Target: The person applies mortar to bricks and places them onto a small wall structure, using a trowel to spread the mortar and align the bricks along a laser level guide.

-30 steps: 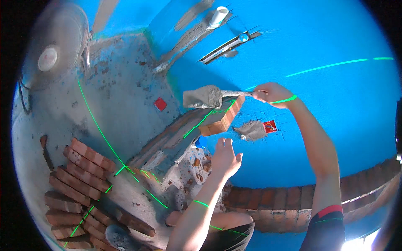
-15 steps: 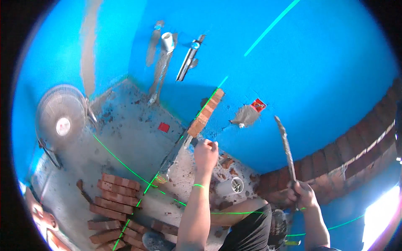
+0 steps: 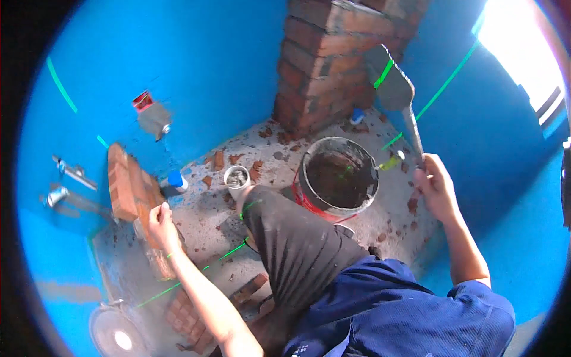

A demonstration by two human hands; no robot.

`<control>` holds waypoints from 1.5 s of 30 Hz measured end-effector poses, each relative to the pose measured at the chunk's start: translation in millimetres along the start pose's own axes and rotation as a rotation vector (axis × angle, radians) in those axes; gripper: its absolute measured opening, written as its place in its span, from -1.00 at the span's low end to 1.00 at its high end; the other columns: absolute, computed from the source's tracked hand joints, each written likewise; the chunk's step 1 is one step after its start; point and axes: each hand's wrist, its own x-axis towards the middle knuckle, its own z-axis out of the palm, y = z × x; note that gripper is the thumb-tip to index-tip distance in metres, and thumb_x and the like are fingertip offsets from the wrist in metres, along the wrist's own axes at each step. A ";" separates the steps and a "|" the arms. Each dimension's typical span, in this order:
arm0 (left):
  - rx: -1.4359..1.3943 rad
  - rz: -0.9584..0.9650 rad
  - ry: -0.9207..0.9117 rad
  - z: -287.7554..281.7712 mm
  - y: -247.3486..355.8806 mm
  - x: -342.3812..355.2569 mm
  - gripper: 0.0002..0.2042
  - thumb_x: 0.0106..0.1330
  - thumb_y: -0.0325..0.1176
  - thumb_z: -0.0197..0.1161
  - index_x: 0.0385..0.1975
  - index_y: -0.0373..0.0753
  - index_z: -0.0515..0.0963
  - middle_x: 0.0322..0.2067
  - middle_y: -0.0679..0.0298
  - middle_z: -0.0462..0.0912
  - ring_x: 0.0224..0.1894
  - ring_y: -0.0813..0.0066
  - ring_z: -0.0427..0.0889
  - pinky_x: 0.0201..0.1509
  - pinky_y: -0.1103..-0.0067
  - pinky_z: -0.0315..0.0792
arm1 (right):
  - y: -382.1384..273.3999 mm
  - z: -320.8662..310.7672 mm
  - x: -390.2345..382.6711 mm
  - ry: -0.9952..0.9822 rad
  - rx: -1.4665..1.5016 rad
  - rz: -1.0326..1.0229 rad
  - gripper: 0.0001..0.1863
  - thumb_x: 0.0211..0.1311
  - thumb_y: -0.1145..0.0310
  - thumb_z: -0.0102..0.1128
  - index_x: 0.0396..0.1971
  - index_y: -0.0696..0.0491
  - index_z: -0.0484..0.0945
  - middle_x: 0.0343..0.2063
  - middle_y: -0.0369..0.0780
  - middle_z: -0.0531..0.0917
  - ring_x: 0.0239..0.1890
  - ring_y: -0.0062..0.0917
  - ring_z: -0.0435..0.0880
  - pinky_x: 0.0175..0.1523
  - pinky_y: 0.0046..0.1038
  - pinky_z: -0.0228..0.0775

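Note:
My right hand (image 3: 434, 184) grips the handle of a metal trowel (image 3: 391, 82), whose broad blade is raised beside a red-brick pillar (image 3: 315, 71). Below and left of it stands a red bucket (image 3: 336, 178) with dark wet mortar inside. My left hand (image 3: 163, 226) has its fingers curled beside a low brick wall (image 3: 134, 184) against the blue wall, near its upper course; whether it touches the bricks or holds something, I cannot make out. A small white container (image 3: 237, 177) with grey material stands near my bent knee.
A blue-capped container (image 3: 177, 181), brick fragments and crumbs lie on the floor. More bricks (image 3: 184, 315) are piled below my left arm, near a fan (image 3: 119, 336). Pipes (image 3: 57, 196) and a red wall box (image 3: 143, 101) are at left; a bright opening is upper right.
My view has swung right, bringing the brick pillar and mortar bucket into sight. The trowel has risen since half a second ago, its blade now up in front of the pillar.

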 end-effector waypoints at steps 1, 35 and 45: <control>0.018 0.118 -0.018 1.3 9.7 -2.4 -0.80 0.28 -0.30 0.27 -0.35 -0.34 0.55 -0.47 0.38 0.55 -0.40 0.63 0.45 -0.27 0.64 0.37 | 26.6 1.3 -7.0 -0.065 -0.059 0.203 -0.78 0.34 0.24 0.01 -0.22 0.10 0.43 -0.56 -0.28 0.48 -0.55 -0.61 0.47 -0.42 -0.48 0.36; 0.825 -0.250 -0.300 -190.8 -172.5 -245.2 -0.68 0.08 -0.50 0.21 -0.11 -0.23 0.51 -0.26 0.08 0.60 -0.25 0.17 0.59 -0.15 0.39 0.49 | 11.9 253.4 18.1 -0.685 0.780 0.512 -0.71 0.40 0.18 0.00 -0.54 -0.13 0.25 -0.81 -0.47 0.14 -0.86 -0.76 0.04 -0.80 -0.66 -0.12; 1.072 0.116 -0.783 -29.8 -291.7 -236.9 -0.56 0.04 -0.38 0.20 -0.01 -0.19 0.38 -0.05 0.08 0.45 0.01 0.11 0.48 0.15 0.26 0.30 | -4.2 277.9 27.9 -0.690 0.236 0.254 -0.74 0.37 0.17 0.01 -0.51 -0.10 0.27 -0.80 -0.45 0.17 -0.86 -0.76 0.07 -0.81 -0.66 -0.07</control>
